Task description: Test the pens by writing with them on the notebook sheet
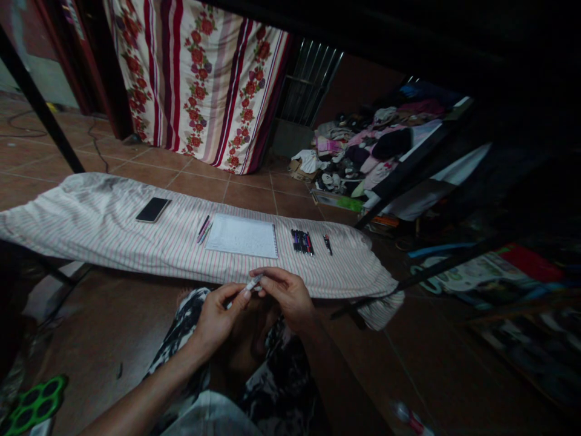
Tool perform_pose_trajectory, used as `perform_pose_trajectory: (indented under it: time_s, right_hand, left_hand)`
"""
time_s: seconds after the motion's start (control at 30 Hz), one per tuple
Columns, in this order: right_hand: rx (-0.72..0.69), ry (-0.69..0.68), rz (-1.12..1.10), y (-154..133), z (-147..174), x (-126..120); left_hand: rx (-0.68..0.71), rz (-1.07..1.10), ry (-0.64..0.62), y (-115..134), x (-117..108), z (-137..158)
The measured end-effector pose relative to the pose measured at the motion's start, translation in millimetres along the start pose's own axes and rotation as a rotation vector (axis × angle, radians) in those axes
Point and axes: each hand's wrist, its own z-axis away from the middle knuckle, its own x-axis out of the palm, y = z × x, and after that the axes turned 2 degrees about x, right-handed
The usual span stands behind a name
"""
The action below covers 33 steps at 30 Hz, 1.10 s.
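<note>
Above my lap, close to the bench's near edge, my left hand (218, 315) pinches a slim whitish pen-like thing (253, 283). My right hand (290, 297) has its fingers closed around the other end of it. Its exact kind is too small and dim to make out. Just beyond my hands lies a spiral notebook (242, 235) with a pale page showing. Two or so pens (204, 230) rest at its left side. To its right is a row of several dark pens (302, 242), with a short dark pen-like piece (327, 244) set apart.
A striped cloth (109, 224) covers the low bench, with a black phone (153, 209) at its left. Dark metal bars slope down on both sides. Behind hang a floral curtain (195, 79) and a heap of clothes (363, 145). A green-rimmed object (39, 399) lies on the floor.
</note>
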Motion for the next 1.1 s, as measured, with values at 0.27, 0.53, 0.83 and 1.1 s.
perform_pose_trajectory:
  time_s: [0.27,0.53,0.83,1.1]
  right_hand:
    - [0.004,-0.016,-0.025,3.5,-1.5,-0.3]
    - [0.012,-0.018,-0.004,2.1,-1.1,-0.3]
    - [0.011,-0.058,-0.047,2.1,-1.5,-1.7]
    - [0.011,-0.016,0.02,2.1,-2.0,0.9]
  left_hand:
    - [0.011,-0.005,0.003,1.4,0.0,-0.8]
    - [0.001,0.003,0.001,2.9,-0.2,-0.1]
    - [0.019,0.009,0.002,-0.9,0.1,-0.6]
    - [0.01,0.012,0.002,-2.5,1.5,-0.9]
